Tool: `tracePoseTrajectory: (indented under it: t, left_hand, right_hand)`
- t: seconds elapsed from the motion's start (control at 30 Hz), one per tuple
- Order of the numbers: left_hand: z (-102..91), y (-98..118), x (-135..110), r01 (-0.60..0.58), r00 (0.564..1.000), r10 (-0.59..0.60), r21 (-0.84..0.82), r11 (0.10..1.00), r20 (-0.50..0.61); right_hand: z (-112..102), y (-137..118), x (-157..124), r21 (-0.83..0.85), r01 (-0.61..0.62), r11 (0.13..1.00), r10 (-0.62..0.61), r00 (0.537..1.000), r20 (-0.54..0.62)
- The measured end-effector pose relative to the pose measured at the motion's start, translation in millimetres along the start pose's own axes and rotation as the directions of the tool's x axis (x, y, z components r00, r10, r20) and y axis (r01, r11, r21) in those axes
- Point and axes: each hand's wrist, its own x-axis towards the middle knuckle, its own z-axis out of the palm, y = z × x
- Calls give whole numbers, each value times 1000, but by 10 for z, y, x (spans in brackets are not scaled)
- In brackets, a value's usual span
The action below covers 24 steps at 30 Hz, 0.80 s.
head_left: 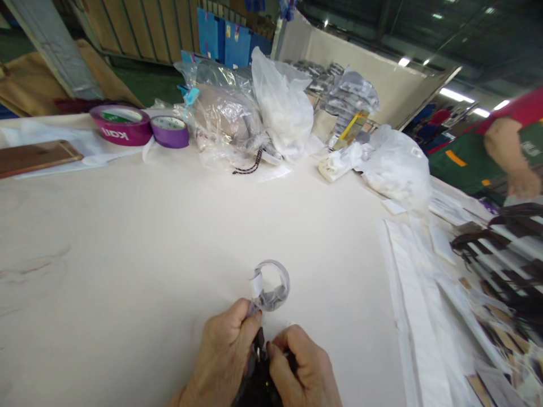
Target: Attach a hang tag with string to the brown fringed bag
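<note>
Two hands: left hand [224, 353] and right hand [303, 367] pinching dark item [258, 367]
Loop [274, 282]: just above hands, on surface [169, 226]

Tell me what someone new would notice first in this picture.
First, the two hands at the bottom centre: the left hand and right hand pinch a dark item topped by a clear plastic loop. Behind them, across the white table, lie crumpled plastic bags, with two purple tape rolls at the far left.
</note>
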Motion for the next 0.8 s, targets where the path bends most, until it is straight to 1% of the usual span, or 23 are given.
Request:
tracePoseTrajectory:
  t: [0.13, 0.27, 0.37, 0.43, 0.53, 0.67, 0.73, 0.8]
  left_hand:
    - [-2, 31, 3, -14, 1000, 14, 10, 1000, -1]
    - [-3, 48, 0, -38, 999, 38, 31, 999, -1]
    - [-3, 47, -2, -68, 998, 67, 30, 997, 2]
    - [-9, 46, 5, -86, 996, 85, 30, 996, 13]
    - [-31, 54, 35, -112, 992, 110, 40, 993, 56]
    - [-71, 85, 94, -147, 982, 135, 81, 986, 135]
    - [-96, 112, 120, -157, 978, 136, 126, 980, 160]
    - [-139, 143, 139, -182, 971, 148, 175, 968, 189]
  right_hand:
    - [-48, -25, 16, 29, 20, 999, -21, 998, 59]
    - [-115, -51, 40, 41, 15, 999, -21, 987, 162]
    - [-170, -59, 68, -10, 1, 1000, 1, 962, 274]
    - [-200, -55, 84, -36, 23, 999, -9, 937, 349]
    - [-220, -56, 89, -61, 64, 996, -33, 910, 412]
    - [-185, -91, 53, -181, 109, 977, -23, 906, 424]
    - [-140, -101, 33, -267, 150, 952, -42, 927, 373]
    - [-91, -96, 22, -327, 200, 924, -96, 947, 307]
